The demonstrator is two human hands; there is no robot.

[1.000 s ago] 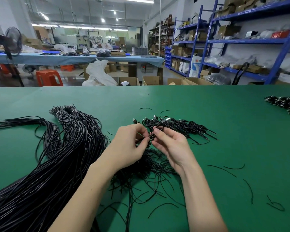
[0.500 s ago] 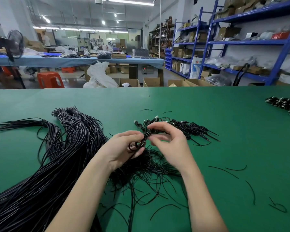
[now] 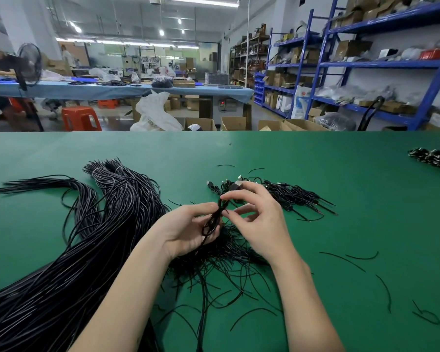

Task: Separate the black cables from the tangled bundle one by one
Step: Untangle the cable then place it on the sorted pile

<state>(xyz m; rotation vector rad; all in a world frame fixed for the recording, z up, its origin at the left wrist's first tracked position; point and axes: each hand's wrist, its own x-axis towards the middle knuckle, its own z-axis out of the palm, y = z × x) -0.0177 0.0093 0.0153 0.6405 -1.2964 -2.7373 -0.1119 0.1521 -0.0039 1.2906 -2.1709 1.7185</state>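
Since half a second ago, both hands have lifted a little and the thin cable (image 3: 215, 219) between them now hangs as a narrow folded loop instead of a small coil. That cable is black, smooth and round, doubled over on itself. The left hand (image 3: 188, 229) lies palm up with its fingers curled, thumb and forefinger pinching the top of the loop while the strands trail down across the palm. The right hand (image 3: 258, 217) arches above it, thumb and forefinger tips closed on the same cable at the top, the other fingers bent and spread apart, touching nothing. Beneath the hands sits the tangled bundle (image 3: 229, 257), a loose nest of thin black strands fanning out toward the near edge. To the left runs a thick sheaf of long cables (image 3: 87, 250), glossy and straight-lying, tied near its far end. Just beyond the right hand is a heap of separated cables (image 3: 290, 194) with small metal plugs at one end. Another dark pile (image 3: 434, 158) lies well apart at the far right, and short curved offcuts (image 3: 361, 257) are scattered on the right. Everything rests on a table (image 3: 315, 153) covered in smooth green matting. Behind it the room holds blue steel shelves (image 3: 325, 57) stacked with cardboard boxes, a long blue-covered bench (image 3: 112, 88), an orange plastic stool (image 3: 80, 118), a standing fan (image 3: 29, 62) and bright strip lights overhead.
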